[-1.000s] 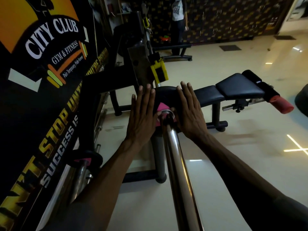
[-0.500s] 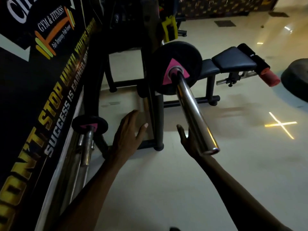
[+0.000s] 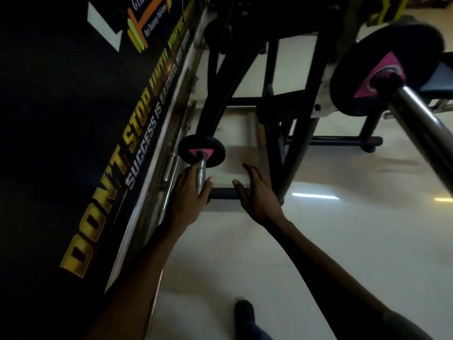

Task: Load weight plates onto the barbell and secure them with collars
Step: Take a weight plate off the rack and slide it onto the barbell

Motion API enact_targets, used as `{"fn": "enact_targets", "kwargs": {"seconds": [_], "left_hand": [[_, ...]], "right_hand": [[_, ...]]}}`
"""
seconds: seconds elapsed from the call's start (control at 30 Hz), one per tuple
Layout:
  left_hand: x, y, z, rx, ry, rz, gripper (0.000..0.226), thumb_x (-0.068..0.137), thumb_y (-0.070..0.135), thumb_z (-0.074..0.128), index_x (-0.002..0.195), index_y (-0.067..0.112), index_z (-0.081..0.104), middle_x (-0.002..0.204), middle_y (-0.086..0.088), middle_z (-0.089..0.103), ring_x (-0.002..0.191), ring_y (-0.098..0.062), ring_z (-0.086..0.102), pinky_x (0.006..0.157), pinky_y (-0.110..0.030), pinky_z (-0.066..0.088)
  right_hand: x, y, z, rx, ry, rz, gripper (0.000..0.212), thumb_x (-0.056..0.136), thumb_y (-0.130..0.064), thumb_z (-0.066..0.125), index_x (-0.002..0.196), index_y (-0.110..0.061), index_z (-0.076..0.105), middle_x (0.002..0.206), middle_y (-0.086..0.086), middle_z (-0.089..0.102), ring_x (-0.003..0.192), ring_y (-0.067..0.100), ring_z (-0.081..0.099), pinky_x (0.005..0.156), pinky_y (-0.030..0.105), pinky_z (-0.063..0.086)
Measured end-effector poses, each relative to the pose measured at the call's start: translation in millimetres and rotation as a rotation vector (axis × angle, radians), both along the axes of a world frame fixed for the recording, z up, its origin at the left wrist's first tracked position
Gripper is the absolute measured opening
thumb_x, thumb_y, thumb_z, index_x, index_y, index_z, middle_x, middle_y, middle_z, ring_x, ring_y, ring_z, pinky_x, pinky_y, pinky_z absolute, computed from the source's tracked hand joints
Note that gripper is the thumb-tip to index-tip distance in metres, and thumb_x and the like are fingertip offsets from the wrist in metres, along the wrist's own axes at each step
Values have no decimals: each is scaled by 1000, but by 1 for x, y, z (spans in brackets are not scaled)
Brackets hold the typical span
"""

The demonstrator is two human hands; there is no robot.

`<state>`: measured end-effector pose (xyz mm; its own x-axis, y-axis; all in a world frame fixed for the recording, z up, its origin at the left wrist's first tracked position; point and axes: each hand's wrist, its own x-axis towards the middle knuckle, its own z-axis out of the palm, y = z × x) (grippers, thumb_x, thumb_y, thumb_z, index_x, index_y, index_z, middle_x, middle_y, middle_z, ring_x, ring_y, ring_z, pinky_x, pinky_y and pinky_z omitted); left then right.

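In the head view, a loaded barbell (image 3: pixel 424 123) is seen at the upper right of the frame, its chrome sleeve running down toward the right edge. A large black weight plate (image 3: pixel 382 65) with a pink triangular label is seated on that sleeve, well apart from both hands. Any collar on it cannot be made out.

Toward the centre left, a second, shorter bar (image 3: pixel 201 171) is leaned near the wall banner (image 3: pixel 73 143), and a small black plate (image 3: pixel 201 150) with a pink label is carried on its upper end. The left hand (image 3: pixel 190 192) is placed on this short bar just below the small plate: the thumb is seen on one side of the chrome and the fingers on the other, so the bar is partly wrapped, though how firmly it is gripped cannot be told through the blur.

The right hand (image 3: pixel 257 192) is held just right of the short bar, apart from it, with fingers extended and spread and nothing in it. It is seen in front of the black rack frame (image 3: pixel 294 143), whose legs are planted on the pale floor (image 3: pixel 318 241).

At the bottom centre of the frame a dark shoe (image 3: pixel 244 311) is seen on the floor. Yellow and white lettering is shown on the banner along the left side.
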<state>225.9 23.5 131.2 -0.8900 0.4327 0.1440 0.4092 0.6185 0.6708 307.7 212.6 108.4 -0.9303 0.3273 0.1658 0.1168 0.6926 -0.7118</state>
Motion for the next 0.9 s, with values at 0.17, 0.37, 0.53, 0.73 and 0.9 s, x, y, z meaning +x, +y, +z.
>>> {"fn": "enact_targets", "kwargs": {"seconds": [0.17,0.37,0.53,0.73,0.9], "left_hand": [[-62,-20,-21,19,-82,31,61,104,43,56,157,17,40,157,-8,47,146,-22,44,108,-27,36],[-158,-16,-58,-28,-123,4,61,105,30,57,159,13,35,160,-11,44,149,-25,41,118,-39,39],[-247,-5,-91,-2,-207,-45,72,95,32,73,156,13,40,156,-8,48,145,-21,45,116,-37,43],[-329,7,-136,-124,-237,-94,74,88,28,82,151,10,48,150,-12,54,139,-28,51,111,-37,43],[-363,6,-158,-144,-225,-174,47,90,27,79,130,8,63,124,-11,70,119,-29,64,99,-39,51]], "right_hand": [[-75,-28,-15,15,1,76,53,105,-46,51,150,-22,36,149,6,50,119,24,60,93,37,52],[-170,-27,-43,-45,14,133,43,103,-34,56,142,-20,44,132,4,58,110,12,61,94,34,57],[-245,0,-78,-16,-45,80,62,93,-19,69,149,-11,44,142,14,52,115,24,60,91,35,54],[-304,32,-122,39,-254,75,71,96,-29,69,156,-11,36,154,12,43,133,28,51,99,37,52],[-323,41,-141,-28,-160,102,23,99,-16,63,121,-10,61,120,9,64,103,27,67,84,38,57]]}}
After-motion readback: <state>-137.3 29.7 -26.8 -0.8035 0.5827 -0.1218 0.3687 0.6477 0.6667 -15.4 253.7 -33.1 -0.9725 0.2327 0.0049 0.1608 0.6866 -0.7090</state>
